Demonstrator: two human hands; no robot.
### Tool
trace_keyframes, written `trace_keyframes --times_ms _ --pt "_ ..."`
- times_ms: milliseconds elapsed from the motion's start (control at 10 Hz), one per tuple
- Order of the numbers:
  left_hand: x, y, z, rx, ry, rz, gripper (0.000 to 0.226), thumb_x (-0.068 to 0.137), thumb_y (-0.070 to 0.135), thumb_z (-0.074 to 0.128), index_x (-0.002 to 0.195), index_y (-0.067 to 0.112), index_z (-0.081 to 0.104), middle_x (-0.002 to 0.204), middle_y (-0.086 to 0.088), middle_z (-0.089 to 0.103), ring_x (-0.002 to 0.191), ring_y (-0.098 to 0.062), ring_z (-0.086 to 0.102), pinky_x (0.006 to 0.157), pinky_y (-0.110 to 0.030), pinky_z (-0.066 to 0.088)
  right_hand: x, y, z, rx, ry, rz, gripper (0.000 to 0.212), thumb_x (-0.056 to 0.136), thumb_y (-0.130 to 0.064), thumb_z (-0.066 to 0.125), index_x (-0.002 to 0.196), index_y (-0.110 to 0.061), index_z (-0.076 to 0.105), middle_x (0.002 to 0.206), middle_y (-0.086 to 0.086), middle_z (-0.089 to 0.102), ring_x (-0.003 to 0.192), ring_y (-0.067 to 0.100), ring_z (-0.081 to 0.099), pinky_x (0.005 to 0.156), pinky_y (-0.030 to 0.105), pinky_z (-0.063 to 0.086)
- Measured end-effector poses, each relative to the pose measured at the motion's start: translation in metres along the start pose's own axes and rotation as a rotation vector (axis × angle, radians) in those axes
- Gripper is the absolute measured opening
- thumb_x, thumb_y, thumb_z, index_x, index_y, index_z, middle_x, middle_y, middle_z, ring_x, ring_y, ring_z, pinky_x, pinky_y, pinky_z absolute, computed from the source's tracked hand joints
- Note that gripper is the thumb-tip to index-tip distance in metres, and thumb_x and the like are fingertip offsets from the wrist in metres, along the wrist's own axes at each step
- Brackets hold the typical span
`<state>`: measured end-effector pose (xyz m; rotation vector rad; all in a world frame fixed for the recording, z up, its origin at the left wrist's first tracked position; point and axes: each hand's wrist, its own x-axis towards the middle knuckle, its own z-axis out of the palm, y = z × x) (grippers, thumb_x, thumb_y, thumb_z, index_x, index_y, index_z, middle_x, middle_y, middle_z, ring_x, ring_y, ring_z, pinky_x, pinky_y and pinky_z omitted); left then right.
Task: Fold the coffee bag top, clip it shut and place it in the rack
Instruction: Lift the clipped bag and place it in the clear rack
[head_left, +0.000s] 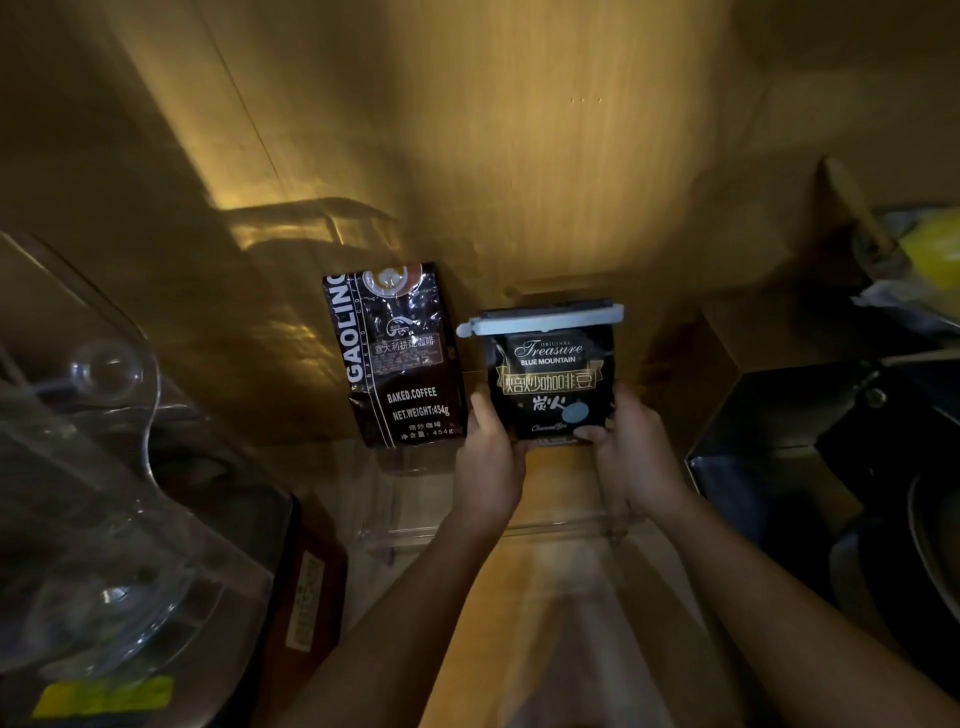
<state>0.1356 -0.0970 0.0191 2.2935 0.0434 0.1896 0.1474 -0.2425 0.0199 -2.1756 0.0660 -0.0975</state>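
A black Blue Mountain coffee bag (551, 374) stands upright at the centre, its folded top held shut by a pale blue clip (540, 321) that runs across its full width. My left hand (488, 457) grips the bag's lower left edge, and my right hand (631, 452) grips its lower right corner. The bag sits at the right side of a clear acrylic rack (498, 530), whose low front wall shows below my wrists. A second dark coffee bag marked GAOLING (397, 358) stands in the rack just left of it, untouched.
A wooden panel (519, 156) rises behind the rack. Clear glassware and a transparent lid (98, 467) crowd the left foreground. A dark metal box (779, 441) and cookware fill the right side. A brown labelled package (306, 597) lies at the lower left.
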Motion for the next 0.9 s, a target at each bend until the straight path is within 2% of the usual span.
trace_keyframes --times_ms 100,200,300,500,600,700,800,900 --pt "0.017 0.0 0.002 0.043 0.0 0.024 0.067 0.078 0.007 0.065 0.128 0.006 0.021 0.112 -0.027 0.057 0.091 -0.047 0.059 0.063 -0.041 0.045 0.015 -0.001 0.002 -0.058 0.025 -0.026 0.041 0.078 -0.002 0.064 0.113 -0.007 0.044 0.112 0.018 0.062 0.101 0.031 0.059 0.081 0.034 0.048" --pt "0.031 -0.002 0.004 0.107 0.014 0.027 0.07 0.078 0.009 0.065 0.13 0.004 0.019 0.1 -0.028 0.06 0.082 -0.048 0.06 0.06 -0.039 0.042 0.027 -0.002 0.004 -0.087 0.035 -0.056 0.042 0.078 -0.002 0.064 0.114 -0.004 0.042 0.111 0.021 0.062 0.1 0.035 0.059 0.082 0.041 0.05" --pt "0.039 -0.003 0.007 0.145 0.019 -0.001 0.073 0.08 0.008 0.062 0.134 0.003 0.013 0.098 -0.027 0.061 0.082 -0.045 0.061 0.061 -0.038 0.042 0.036 -0.002 0.006 -0.08 0.033 -0.041 0.039 0.078 -0.002 0.064 0.111 -0.006 0.043 0.112 0.018 0.061 0.101 0.033 0.058 0.08 0.038 0.047" --pt "0.042 0.003 0.011 0.089 0.002 -0.092 0.071 0.08 0.008 0.058 0.134 0.006 0.011 0.113 -0.027 0.056 0.091 -0.044 0.06 0.065 -0.036 0.042 0.042 0.0 0.007 -0.056 0.014 0.014 0.038 0.079 -0.009 0.064 0.111 -0.013 0.044 0.115 0.013 0.06 0.103 0.028 0.057 0.079 0.035 0.044" --pt "0.037 0.008 0.006 0.026 -0.015 -0.155 0.067 0.082 0.011 0.055 0.133 0.004 0.013 0.123 -0.028 0.051 0.1 -0.045 0.057 0.074 -0.042 0.046 0.038 0.002 0.006 -0.097 0.027 -0.012 0.043 0.08 -0.012 0.064 0.117 -0.012 0.042 0.12 0.013 0.056 0.107 0.029 0.054 0.082 0.037 0.043" --pt "0.024 0.02 -0.008 -0.018 0.064 -0.112 0.06 0.08 0.016 0.062 0.127 0.009 0.026 0.123 -0.021 0.052 0.104 -0.04 0.055 0.076 -0.041 0.047 0.03 -0.003 0.0 -0.148 0.082 -0.047 0.046 0.079 -0.016 0.065 0.12 -0.011 0.043 0.122 0.013 0.055 0.109 0.03 0.053 0.084 0.039 0.044" --pt "0.011 0.037 -0.027 0.019 0.183 0.137 0.052 0.078 0.032 0.065 0.12 0.013 0.04 0.116 -0.011 0.058 0.108 -0.029 0.054 0.083 -0.039 0.047 0.024 -0.012 -0.011 -0.164 0.225 -0.169 0.046 0.079 -0.017 0.065 0.12 -0.01 0.046 0.121 0.014 0.055 0.11 0.031 0.052 0.084 0.038 0.044" --pt "0.016 0.054 -0.048 0.215 0.306 0.351 0.055 0.08 0.044 0.059 0.121 0.008 0.048 0.125 -0.013 0.056 0.121 -0.029 0.048 0.103 -0.041 0.038 0.021 -0.037 -0.027 -0.155 0.228 -0.311 0.046 0.081 -0.023 0.063 0.122 -0.012 0.045 0.123 0.011 0.054 0.113 0.027 0.05 0.088 0.033 0.038"
